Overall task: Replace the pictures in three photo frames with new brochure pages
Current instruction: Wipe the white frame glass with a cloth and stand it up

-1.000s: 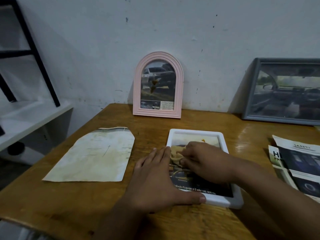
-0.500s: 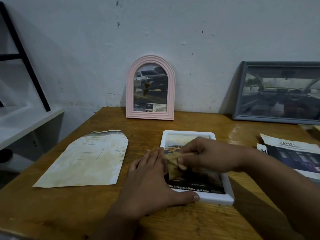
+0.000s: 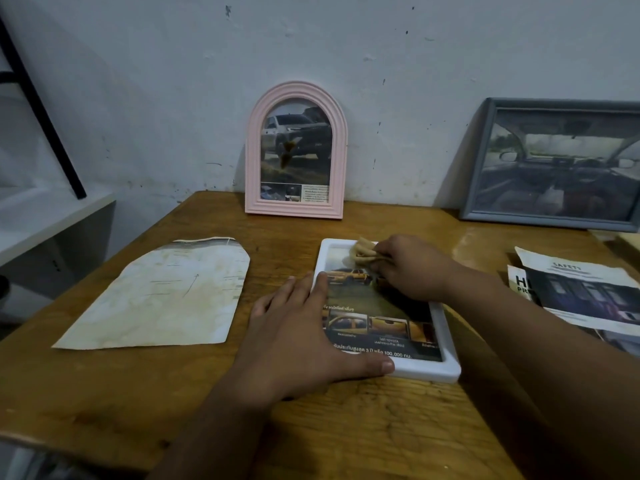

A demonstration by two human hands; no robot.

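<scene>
A white rectangular photo frame (image 3: 446, 367) lies flat on the wooden table (image 3: 346, 427), with a brochure page of a yellow truck inside. My left hand (image 3: 304, 337) lies flat and spread on its left edge, thumb along the bottom rim. My right hand (image 3: 412, 268) grips a crumpled tan cloth (image 3: 360, 252) pressed on the frame's top part. A pink arched frame (image 3: 296, 150) with a truck picture leans on the wall behind. A grey frame (image 3: 554, 164) with a car interior picture leans at the right.
A stained sheet of paper (image 3: 162, 296), cut to an arch shape, lies on the table's left. Brochure pages (image 3: 581, 292) are stacked at the right edge. A white shelf (image 3: 52, 216) with a black ladder-like rail stands to the left.
My right hand has slid the cloth from the middle of the white frame up to its top edge. My left hand has stayed put on the frame's left side.
</scene>
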